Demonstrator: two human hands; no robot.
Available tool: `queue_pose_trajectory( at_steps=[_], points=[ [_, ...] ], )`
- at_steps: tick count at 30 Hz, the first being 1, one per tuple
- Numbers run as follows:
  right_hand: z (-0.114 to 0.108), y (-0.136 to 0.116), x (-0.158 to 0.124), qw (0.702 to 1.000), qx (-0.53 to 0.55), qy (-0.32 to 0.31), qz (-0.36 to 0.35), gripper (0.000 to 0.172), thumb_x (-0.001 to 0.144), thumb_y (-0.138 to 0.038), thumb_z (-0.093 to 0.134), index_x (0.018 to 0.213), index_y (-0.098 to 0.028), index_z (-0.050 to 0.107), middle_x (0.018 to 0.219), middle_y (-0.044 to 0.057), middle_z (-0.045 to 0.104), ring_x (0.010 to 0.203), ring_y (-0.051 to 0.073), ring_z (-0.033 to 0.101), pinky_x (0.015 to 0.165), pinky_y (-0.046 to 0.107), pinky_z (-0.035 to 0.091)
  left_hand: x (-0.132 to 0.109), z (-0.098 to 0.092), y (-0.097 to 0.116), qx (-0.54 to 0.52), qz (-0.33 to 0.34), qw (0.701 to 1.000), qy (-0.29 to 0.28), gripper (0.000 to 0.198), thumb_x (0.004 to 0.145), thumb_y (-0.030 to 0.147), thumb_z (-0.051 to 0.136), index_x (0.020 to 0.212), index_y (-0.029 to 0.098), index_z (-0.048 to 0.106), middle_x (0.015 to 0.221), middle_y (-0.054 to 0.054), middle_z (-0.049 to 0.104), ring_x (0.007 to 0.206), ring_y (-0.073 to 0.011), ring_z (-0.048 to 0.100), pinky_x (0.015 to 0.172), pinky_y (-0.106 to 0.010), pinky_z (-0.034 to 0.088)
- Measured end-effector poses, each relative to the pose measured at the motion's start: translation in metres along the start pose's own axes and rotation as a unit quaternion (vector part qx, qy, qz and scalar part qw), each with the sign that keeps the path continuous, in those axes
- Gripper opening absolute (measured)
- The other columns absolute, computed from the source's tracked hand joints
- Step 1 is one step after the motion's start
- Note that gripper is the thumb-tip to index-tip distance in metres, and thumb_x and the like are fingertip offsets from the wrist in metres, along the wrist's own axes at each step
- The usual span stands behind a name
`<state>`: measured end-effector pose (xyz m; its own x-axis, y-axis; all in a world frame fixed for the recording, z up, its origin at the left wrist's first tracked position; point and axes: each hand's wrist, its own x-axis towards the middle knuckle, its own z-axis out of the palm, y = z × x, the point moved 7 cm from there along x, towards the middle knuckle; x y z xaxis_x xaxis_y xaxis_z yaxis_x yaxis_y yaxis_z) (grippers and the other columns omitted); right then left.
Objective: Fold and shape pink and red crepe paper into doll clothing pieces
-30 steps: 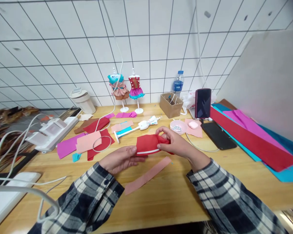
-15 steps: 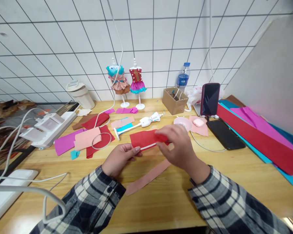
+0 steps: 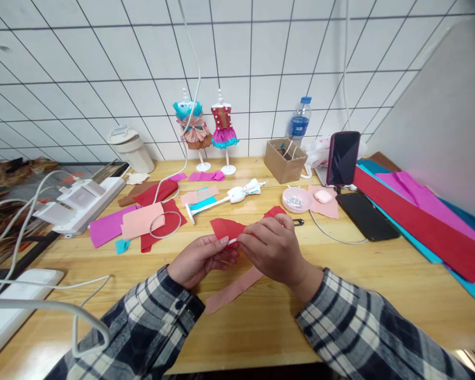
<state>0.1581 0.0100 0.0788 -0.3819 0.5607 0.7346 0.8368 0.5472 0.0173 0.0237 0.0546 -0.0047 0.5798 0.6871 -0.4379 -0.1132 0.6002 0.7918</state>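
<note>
Head view: pink strip point(image 3: 231, 294) nearest; past it, red cloth point(image 3: 226, 228) between both hands. Left hand point(image 3: 200, 258) pinches its white edge point(image 3: 232, 241), thumb on top; right hand point(image 3: 275, 248), fingers curled, grips alongside. Best: edge taut, even pressure. White mannequin point(image 3: 236, 195) lies beyond.

Cloth point(image 3: 225, 228) in left hand point(image 3: 201, 259), right hand point(image 3: 276, 249) | lying mannequin point(image 3: 236, 196) behind cloth | bottle point(image 3: 300, 122) behind box point(image 3: 281, 162)

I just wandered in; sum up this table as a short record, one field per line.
Left hand: holding red cloth by its white edge
Right hand: holding the same cloth
Below the hands: peach strip on the table
Lying down: white mannequin
Standing: two dressed mannequins near the tiled wall
Pink dish: holds small shiny pieces
</note>
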Motion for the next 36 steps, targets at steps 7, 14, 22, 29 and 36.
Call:
queue_pose_trajectory(
  at_steps=[7, 14, 22, 29, 36],
  points=[
    [-0.004, 0.006, 0.001, 0.999, -0.017, 0.011, 0.028, 0.011, 0.088, -0.021, 0.058, 0.08, -0.023, 0.065, 0.081, -0.002, 0.07, 0.075, 0.016, 0.051, 0.078, 0.039, 0.028, -0.001, -0.002, 0.008, 0.035, 0.043, 0.998, 0.015, 0.03, 0.065, 0.031, 0.085, 0.086, 0.013, 0.075, 0.08, -0.006, 0.075, 0.073, -0.0151, 0.069, 0.069, -0.022, 0.054],
    [0.001, 0.008, 0.001, 0.999, 0.003, -0.009, 0.041, 0.015, 0.089, -0.022, 0.056, 0.077, -0.023, 0.064, 0.081, -0.002, 0.069, 0.075, 0.016, 0.052, 0.076, 0.039, 0.028, -0.001, -0.005, 0.008, 0.077, 0.055, 0.995, 0.023, 0.026, 0.066, 0.032, 0.084, 0.082, 0.013, 0.076, 0.08, -0.005, 0.076, 0.074, -0.0134, 0.068, 0.074, -0.022, 0.053],
    [0.002, 0.012, -0.001, 0.993, 0.078, -0.036, 0.08, 0.015, 0.087, -0.028, 0.057, 0.099, -0.023, 0.065, 0.093, 0.002, 0.069, 0.082, 0.02, 0.055, 0.077, 0.039, 0.031, -0.002, -0.005, 0.013, 0.128, 0.069, 0.989, 0.035, 0.027, 0.069, 0.036, 0.081, 0.085, 0.014, 0.076, 0.08, -0.004, 0.076, 0.074, -0.0121, 0.067, 0.074, -0.021, 0.051],
    [-0.003, 0.001, 0.0, 0.984, 0.158, -0.018, 0.077, 0.015, 0.09, -0.023, 0.054, 0.097, -0.019, 0.067, 0.084, 0.005, 0.066, 0.078, 0.019, 0.054, 0.073, 0.033, 0.041, -0.003, -0.005, 0.016, 0.197, 0.089, 0.973, 0.078, 0.03, 0.067, 0.042, 0.081, 0.074, 0.014, 0.074, 0.075, -0.004, 0.075, 0.071, -0.0134, 0.065, 0.07, -0.022, 0.051],
    [0.015, 0.008, -0.007, 0.966, 0.211, -0.072, 0.133, 0.013, 0.089, -0.022, 0.058, 0.085, -0.019, 0.07, 0.078, 0.003, 0.065, 0.071, 0.015, 0.056, 0.066, 0.027, 0.043, -0.009, 0.001, 0.024, 0.305, 0.12, 0.937, 0.119, 0.031, 0.067, 0.045, 0.078, 0.068, 0.014, 0.074, 0.068, -0.005, 0.073, 0.063, -0.0143, 0.062, 0.061, -0.023, 0.047]
  ],
)
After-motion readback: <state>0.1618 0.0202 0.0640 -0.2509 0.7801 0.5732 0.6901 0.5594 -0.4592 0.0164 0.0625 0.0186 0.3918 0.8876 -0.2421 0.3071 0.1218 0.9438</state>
